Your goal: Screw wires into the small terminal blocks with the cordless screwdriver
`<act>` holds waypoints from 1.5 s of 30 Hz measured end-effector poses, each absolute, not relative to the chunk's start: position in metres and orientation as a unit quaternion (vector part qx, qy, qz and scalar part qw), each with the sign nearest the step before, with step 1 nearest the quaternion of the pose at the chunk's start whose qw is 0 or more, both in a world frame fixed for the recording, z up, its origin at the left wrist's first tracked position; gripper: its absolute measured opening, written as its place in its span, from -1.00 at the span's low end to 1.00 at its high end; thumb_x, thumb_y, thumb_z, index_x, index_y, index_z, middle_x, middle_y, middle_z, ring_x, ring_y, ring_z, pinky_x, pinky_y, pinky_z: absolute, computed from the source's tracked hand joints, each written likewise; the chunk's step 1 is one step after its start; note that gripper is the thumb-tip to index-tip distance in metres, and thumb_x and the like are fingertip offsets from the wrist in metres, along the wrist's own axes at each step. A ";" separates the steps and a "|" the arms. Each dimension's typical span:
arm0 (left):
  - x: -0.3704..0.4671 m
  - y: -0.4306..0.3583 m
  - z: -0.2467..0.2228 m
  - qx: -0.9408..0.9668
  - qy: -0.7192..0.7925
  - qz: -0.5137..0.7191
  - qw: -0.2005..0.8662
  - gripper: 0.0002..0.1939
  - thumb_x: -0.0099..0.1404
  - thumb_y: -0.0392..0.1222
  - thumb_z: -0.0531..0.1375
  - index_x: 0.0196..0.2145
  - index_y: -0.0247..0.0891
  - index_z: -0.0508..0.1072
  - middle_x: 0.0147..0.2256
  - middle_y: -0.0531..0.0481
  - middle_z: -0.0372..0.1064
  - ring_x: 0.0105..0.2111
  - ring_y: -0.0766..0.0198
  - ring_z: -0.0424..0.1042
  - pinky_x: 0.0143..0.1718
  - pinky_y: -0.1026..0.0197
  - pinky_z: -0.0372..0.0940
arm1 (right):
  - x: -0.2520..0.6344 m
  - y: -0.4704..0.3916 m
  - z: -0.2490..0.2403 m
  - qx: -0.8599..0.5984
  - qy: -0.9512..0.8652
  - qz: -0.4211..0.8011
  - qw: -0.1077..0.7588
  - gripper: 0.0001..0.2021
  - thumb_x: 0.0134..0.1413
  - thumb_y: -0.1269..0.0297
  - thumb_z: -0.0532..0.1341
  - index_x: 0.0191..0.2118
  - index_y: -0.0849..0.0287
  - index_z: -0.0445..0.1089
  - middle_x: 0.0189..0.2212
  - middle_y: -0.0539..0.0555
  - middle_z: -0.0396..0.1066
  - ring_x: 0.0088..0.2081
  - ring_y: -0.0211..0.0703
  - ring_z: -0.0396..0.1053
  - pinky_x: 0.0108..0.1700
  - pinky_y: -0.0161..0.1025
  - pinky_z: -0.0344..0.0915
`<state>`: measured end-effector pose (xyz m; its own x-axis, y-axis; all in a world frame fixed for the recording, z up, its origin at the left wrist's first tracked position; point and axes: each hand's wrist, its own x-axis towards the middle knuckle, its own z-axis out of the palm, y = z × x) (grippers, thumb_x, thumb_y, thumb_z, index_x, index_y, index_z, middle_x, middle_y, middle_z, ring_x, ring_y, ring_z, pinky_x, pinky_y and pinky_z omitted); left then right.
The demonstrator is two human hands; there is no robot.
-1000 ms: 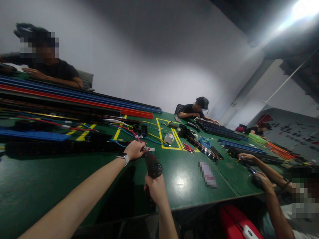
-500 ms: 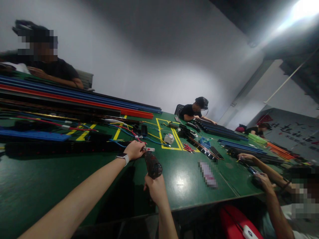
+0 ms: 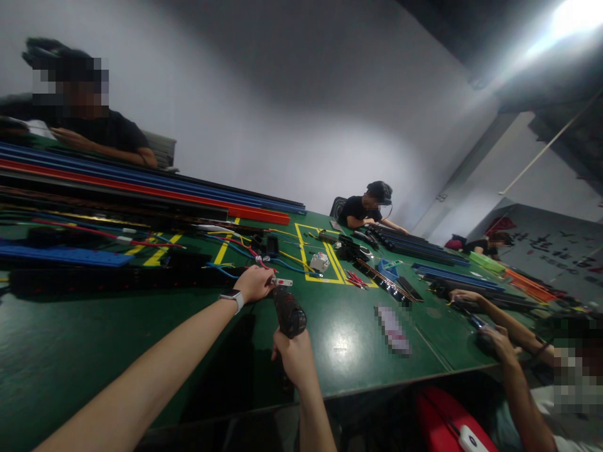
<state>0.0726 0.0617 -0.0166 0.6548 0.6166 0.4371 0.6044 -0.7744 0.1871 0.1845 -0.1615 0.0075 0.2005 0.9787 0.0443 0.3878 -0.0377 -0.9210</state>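
My right hand (image 3: pixel 296 358) is wrapped round the grip of a dark power drill (image 3: pixel 289 312), which points away from me over the table. The drill's nose meets a small pale end piece with a red mark (image 3: pixel 283 282). My left hand (image 3: pixel 255 284), with a watch at the wrist, is closed over the right end of a long black strip with red dots (image 3: pixel 117 280), right beside that end piece. Its fingertips are partly hidden. Blue, red and yellow wires (image 3: pixel 249 250) lie just beyond the left hand.
Long blue and orange-red profiles (image 3: pixel 188 194) lie across the green table (image 3: pixel 339 358) at back left. Past the drill are a white block (image 3: pixel 319 262), red-handled tools (image 3: pixel 357 280) and a blurred-out flat object (image 3: pixel 393 329). At right, a co-worker's hands (image 3: pixel 492 339) hold another tool.
My hands, the drill and the strip stay practically in place. The co-workers at the back shift their heads very slightly.
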 end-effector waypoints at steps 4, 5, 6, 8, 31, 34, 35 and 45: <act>0.073 0.062 -0.016 0.911 0.333 0.244 0.014 -0.74 0.26 -0.03 0.13 -0.19 -0.19 0.48 -0.26 -0.14 0.52 -0.22 0.04 0.49 -0.09 0.03 0.22 | 0.185 -0.162 0.006 -0.639 -0.542 0.325 0.440 -0.79 -0.03 0.36 0.06 -0.60 0.17 0.32 -0.63 0.02 0.37 -0.54 -0.22 0.29 -0.47 -0.33 0.13; 0.073 0.062 -0.016 0.910 0.335 0.243 0.016 -0.75 0.26 -0.04 0.14 -0.19 -0.19 0.48 -0.27 -0.14 0.52 -0.22 0.04 0.49 -0.09 0.04 0.23 | 0.184 -0.162 0.006 -0.638 -0.542 0.324 0.441 -0.79 -0.02 0.36 0.06 -0.60 0.17 0.32 -0.63 0.02 0.37 -0.55 -0.23 0.29 -0.47 -0.33 0.13; 0.073 0.062 -0.016 0.910 0.337 0.242 0.018 -0.75 0.25 -0.05 0.14 -0.19 -0.19 0.48 -0.27 -0.14 0.52 -0.22 0.05 0.49 -0.09 0.04 0.23 | 0.184 -0.163 0.007 -0.637 -0.542 0.323 0.442 -0.79 -0.02 0.36 0.06 -0.60 0.17 0.31 -0.62 0.02 0.37 -0.54 -0.23 0.29 -0.47 -0.33 0.13; 0.073 0.062 -0.016 0.909 0.340 0.240 0.021 -0.75 0.24 -0.06 0.15 -0.18 -0.19 0.49 -0.26 -0.15 0.52 -0.22 0.05 0.49 -0.08 0.05 0.23 | 0.184 -0.163 0.008 -0.635 -0.543 0.322 0.445 -0.79 -0.01 0.36 0.05 -0.60 0.17 0.31 -0.62 0.02 0.38 -0.54 -0.23 0.30 -0.45 -0.33 0.14; 0.074 0.067 -0.022 0.913 0.330 0.240 -0.003 -0.76 0.27 -0.04 0.12 -0.21 -0.20 0.45 -0.28 -0.14 0.52 -0.23 0.05 0.49 -0.10 0.03 0.23 | 0.185 -0.162 0.004 -0.620 -0.559 0.319 0.449 -0.78 0.01 0.38 0.05 -0.59 0.17 0.30 -0.62 0.02 0.36 -0.52 -0.22 0.31 -0.46 -0.34 0.15; 0.074 0.068 -0.022 0.913 0.329 0.240 -0.004 -0.75 0.26 -0.03 0.12 -0.20 -0.20 0.45 -0.28 -0.14 0.52 -0.23 0.04 0.49 -0.10 0.03 0.23 | 0.186 -0.161 0.003 -0.623 -0.554 0.323 0.448 -0.80 0.00 0.39 0.05 -0.58 0.17 0.30 -0.62 0.01 0.36 -0.53 -0.22 0.31 -0.46 -0.34 0.14; 0.074 0.068 -0.022 0.913 0.330 0.240 -0.005 -0.75 0.26 -0.03 0.12 -0.20 -0.21 0.46 -0.28 -0.14 0.52 -0.23 0.04 0.49 -0.10 0.04 0.24 | 0.186 -0.161 0.003 -0.624 -0.553 0.324 0.448 -0.80 0.00 0.39 0.05 -0.58 0.17 0.30 -0.62 0.01 0.36 -0.52 -0.22 0.31 -0.46 -0.34 0.14; 0.074 0.068 -0.024 0.909 0.332 0.251 -0.008 -0.72 0.26 0.01 0.14 -0.19 -0.20 0.47 -0.30 -0.14 0.52 -0.24 0.04 0.49 -0.11 0.05 0.24 | 0.186 -0.162 0.007 -0.624 -0.552 0.329 0.444 -0.80 0.00 0.36 0.07 -0.59 0.15 0.28 -0.61 0.00 0.36 -0.51 -0.22 0.31 -0.45 -0.33 0.13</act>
<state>0.0735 0.0684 -0.0242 0.6541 0.5992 0.4616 0.6072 -0.7799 0.1520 0.1860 -0.1615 0.0070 0.1735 0.9816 0.0795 0.3984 0.0039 -0.9172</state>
